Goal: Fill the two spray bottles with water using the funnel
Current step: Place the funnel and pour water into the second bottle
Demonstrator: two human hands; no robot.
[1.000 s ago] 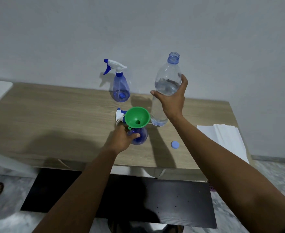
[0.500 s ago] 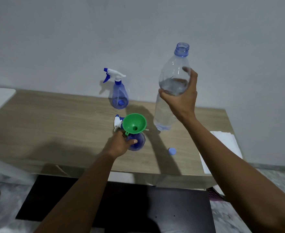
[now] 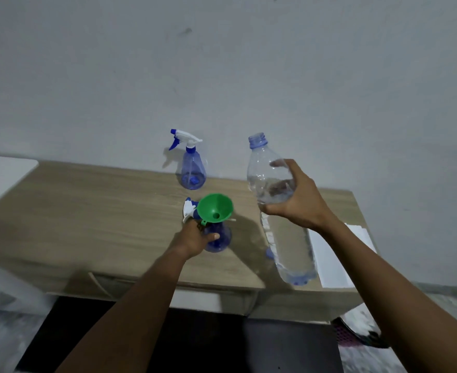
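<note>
The surface lay open leftward; my left grip clasped the spray bottle under the funnel, while my right grip held the water bottle aloft.

funnel in open spray bottle, capped spray bottle behind, water bottle tilted

The left arm enters from 7 o'clock and extends toward 1 o'clock. The left hand grips the spray bottle, with the thumb lying across its front. The right arm enters from 4 o'clock and reaches toward 10 o'clock. The right hand grips the water bottle, with the fingers curled round its upper body.
</note>
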